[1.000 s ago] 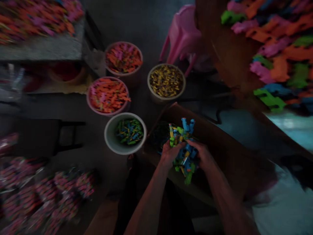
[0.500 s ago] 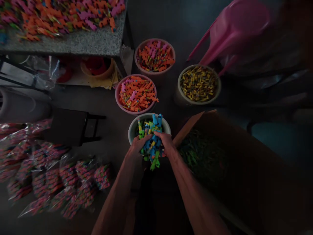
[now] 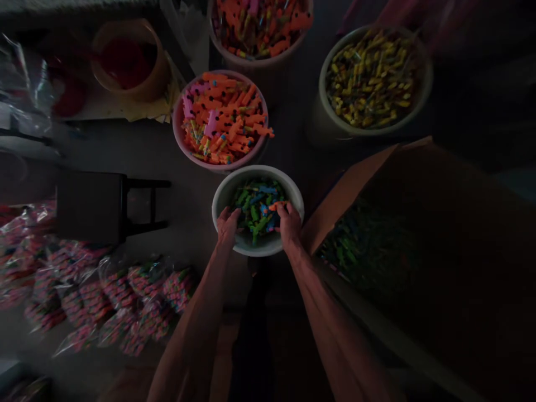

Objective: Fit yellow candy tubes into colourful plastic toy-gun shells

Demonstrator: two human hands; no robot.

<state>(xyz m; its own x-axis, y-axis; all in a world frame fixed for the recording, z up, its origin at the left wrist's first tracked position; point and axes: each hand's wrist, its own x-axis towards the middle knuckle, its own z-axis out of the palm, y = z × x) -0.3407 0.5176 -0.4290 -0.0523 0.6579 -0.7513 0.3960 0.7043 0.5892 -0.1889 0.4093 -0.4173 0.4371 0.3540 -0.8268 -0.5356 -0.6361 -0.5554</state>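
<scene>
Blue-green plastic toy pieces (image 3: 256, 207) now dropped into round white plastic bucket (image 3: 228, 192); left hand (image 3: 228, 224) released; right hand (image 3: 288, 223) pinches one orange piece (image 3: 277, 205).

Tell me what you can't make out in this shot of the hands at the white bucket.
Head view, dim light throughout:
- Left hand and right hand: fingertips dip among the blue and green pieces in the white bucket; any grip is hidden.
- Cardboard box: its contents are lost in shadow.
- Top bucket: cut off by the upper edge.
- Bagged packs: blurred, contents too small.
</scene>
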